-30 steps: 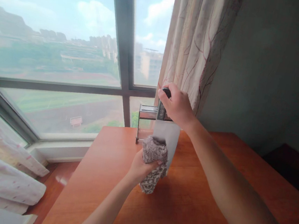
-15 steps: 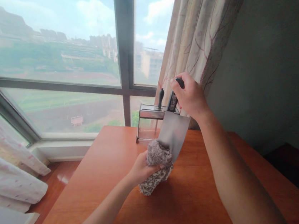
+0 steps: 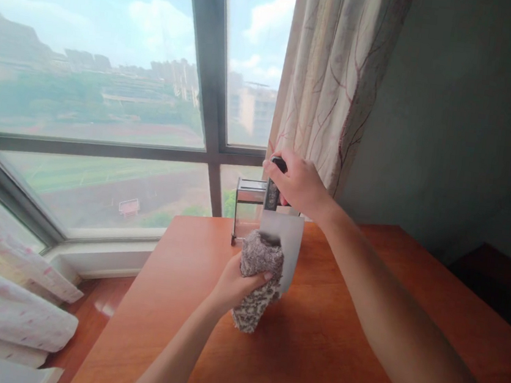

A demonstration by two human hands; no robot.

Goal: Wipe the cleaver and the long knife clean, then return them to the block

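Observation:
My right hand (image 3: 297, 185) grips the black handle of a broad steel cleaver (image 3: 289, 244), held upright with the blade pointing down above the wooden table (image 3: 321, 346). My left hand (image 3: 232, 284) clutches a fuzzy grey speckled cloth (image 3: 257, 281) and presses it against the lower left part of the blade. The cloth hides much of the blade's face. Behind the hands, at the table's far edge, stands a metal and clear knife rack (image 3: 247, 206).
A large window (image 3: 109, 95) with a dark frame fills the left and back. A patterned curtain (image 3: 337, 78) hangs at the table's far right corner beside a grey wall (image 3: 467, 117). Pale bedding (image 3: 6, 311) lies low on the left.
The cleaver rose and swung right half a second ago, then came back down and left. The cloth stayed on the blade, now higher up near the handle end.

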